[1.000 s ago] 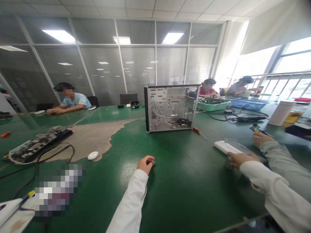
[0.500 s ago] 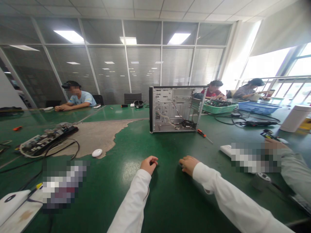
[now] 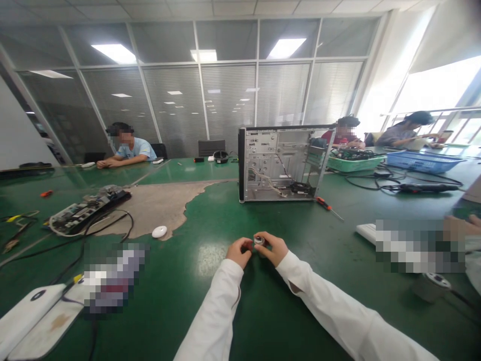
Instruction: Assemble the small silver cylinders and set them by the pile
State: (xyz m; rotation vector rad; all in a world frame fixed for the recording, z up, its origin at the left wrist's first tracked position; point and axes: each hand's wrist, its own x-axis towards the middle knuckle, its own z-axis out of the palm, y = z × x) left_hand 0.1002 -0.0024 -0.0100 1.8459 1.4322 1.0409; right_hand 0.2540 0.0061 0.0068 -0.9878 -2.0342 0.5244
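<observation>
Both hands meet low over the green table [image 3: 285,306], in front of an open computer case [image 3: 281,160]. My right hand [image 3: 274,246] pinches a small round silver-white piece [image 3: 259,241] between thumb and fingers. Right beside it, my left hand [image 3: 239,251] is closed, its thumb and fingertips curled toward that piece. What the left fingers hold, if anything, is too small to make out. The case stands upright, its side panel off, with loose wires and a dark part inside. A screwdriver [image 3: 328,207] with an orange-black handle lies by the case's lower right corner.
Left lie a white round case [image 3: 160,231], a circuit assembly [image 3: 90,208] with cables and white devices [image 3: 33,321]. On the right are a white strip [image 3: 366,234], a grey round socket [image 3: 432,286] and a co-worker's hand [image 3: 460,229]. Green [image 3: 356,163] and blue baskets [image 3: 424,161] stand behind.
My right hand has moved left to beside my left hand, and the round piece now shows in its fingers. The view has turned slightly left. The co-worker's hand has shifted toward the right edge.
</observation>
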